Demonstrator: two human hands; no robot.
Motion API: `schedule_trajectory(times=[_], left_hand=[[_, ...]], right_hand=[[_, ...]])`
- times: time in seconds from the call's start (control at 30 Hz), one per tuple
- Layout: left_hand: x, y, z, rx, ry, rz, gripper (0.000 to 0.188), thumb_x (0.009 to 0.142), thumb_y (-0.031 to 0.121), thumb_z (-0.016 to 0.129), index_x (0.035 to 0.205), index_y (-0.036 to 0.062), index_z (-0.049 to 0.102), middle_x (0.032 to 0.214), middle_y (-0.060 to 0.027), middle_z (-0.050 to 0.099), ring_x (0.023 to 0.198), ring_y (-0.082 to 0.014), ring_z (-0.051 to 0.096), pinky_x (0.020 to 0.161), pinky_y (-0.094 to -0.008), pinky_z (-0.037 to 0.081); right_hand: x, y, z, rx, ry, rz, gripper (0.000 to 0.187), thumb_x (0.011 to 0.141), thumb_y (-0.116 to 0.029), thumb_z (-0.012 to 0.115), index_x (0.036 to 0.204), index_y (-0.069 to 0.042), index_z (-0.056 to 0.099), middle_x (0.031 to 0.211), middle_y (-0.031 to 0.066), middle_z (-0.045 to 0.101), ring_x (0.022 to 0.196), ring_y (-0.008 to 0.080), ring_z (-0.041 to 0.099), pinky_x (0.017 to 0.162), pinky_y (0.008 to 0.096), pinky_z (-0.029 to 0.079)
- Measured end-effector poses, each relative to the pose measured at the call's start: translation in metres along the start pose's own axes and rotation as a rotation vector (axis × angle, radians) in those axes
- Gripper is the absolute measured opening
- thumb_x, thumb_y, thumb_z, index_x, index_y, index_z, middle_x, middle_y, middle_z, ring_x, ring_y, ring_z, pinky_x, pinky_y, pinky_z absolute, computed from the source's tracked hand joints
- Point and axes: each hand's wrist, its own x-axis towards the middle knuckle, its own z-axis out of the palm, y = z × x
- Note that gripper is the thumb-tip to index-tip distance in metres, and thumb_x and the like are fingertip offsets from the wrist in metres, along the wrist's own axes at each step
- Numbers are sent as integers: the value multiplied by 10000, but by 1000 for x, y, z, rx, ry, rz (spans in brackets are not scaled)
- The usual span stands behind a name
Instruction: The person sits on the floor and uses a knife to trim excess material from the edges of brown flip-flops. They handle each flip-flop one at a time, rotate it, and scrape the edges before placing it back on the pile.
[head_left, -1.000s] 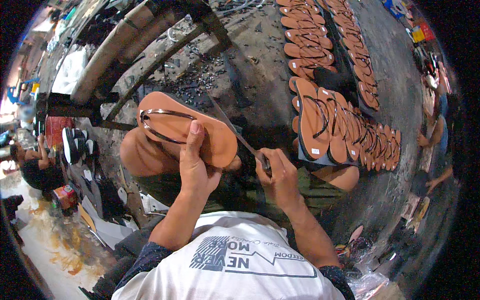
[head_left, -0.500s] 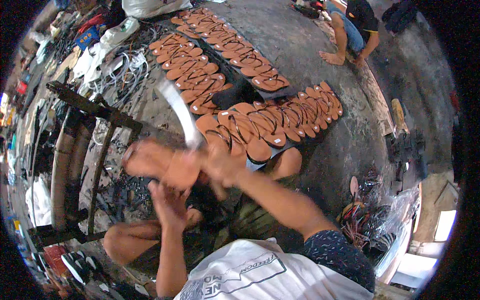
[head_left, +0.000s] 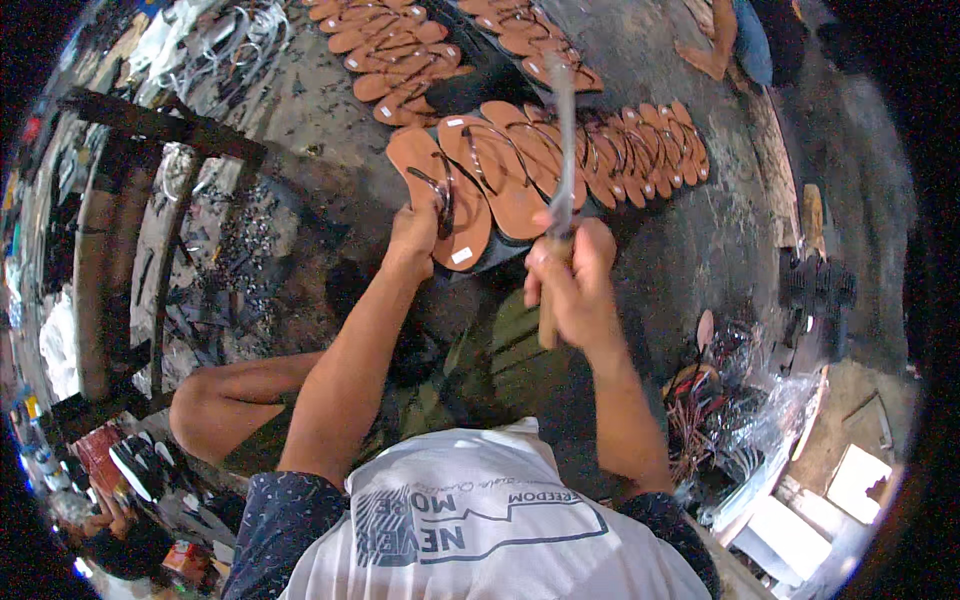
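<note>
Where the left hand (head_left: 415, 237) meets a row of sandals (head_left: 620, 160), one tan thong sandal (head_left: 467, 225).
Left fingers: clasping the sandal's edge, tips mostly hidden. Sandal: apart from the row and beside the blade a second ago, now at its left end, so seemingly placed with its fellows; whether fully set down cannot be told. Knife (head_left: 567, 140): raised, blade blurred, tip hard to make out. Right hand (head_left: 578, 272): fingers wrapped round the handle (head_left: 548, 322). Another person's leg (head_left: 712, 50): cut off, upper right.
</note>
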Motion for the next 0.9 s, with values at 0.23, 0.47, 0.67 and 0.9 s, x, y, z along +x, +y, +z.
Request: schedule_trajectory(times=[0.23, 0.47, 0.67, 0.9], left_hand=[[-75, 38, 1, 125, 60, 152, 660, 978, 635, 445, 1205, 57, 670, 833, 1, 593, 683, -98, 488, 589, -299, 369], [-90, 37, -22, -282, -66, 31, 421, 1017, 404, 563, 1256, 57, 555, 1113, -33, 618, 1002, -174, 635, 854, -375, 563], [-92, 27, -34, -108, 56, 68, 367, 1006, 411, 589, 1187, 91, 589, 1055, 21, 613, 960, -111, 597, 852, -318, 507], [-89, 35, -40, 162, 140, 109, 421, 985, 447, 613, 1158, 63, 620, 1001, -3, 625, 908, -112, 597, 804, -293, 492]], right_hand=[[-120, 40, 16, -442, -12, 50, 405, 996, -299, 578, 1214, 40, 536, 1033, 251, 672, 914, 435, 671, 771, 459, 547], [-82, 47, 43, -674, 41, -19, 412, 941, -322, 643, 1108, 48, 575, 918, 240, 660, 820, 428, 666, 718, 501, 548], [-20, 46, 55, -906, -352, 94, 286, 821, -102, 676, 1054, 46, 600, 957, 276, 663, 838, 462, 632, 704, 523, 523], [6, 85, 57, -820, -353, -224, 242, 818, -208, 660, 999, -49, 666, 943, 189, 681, 819, 409, 656, 717, 503, 546]])
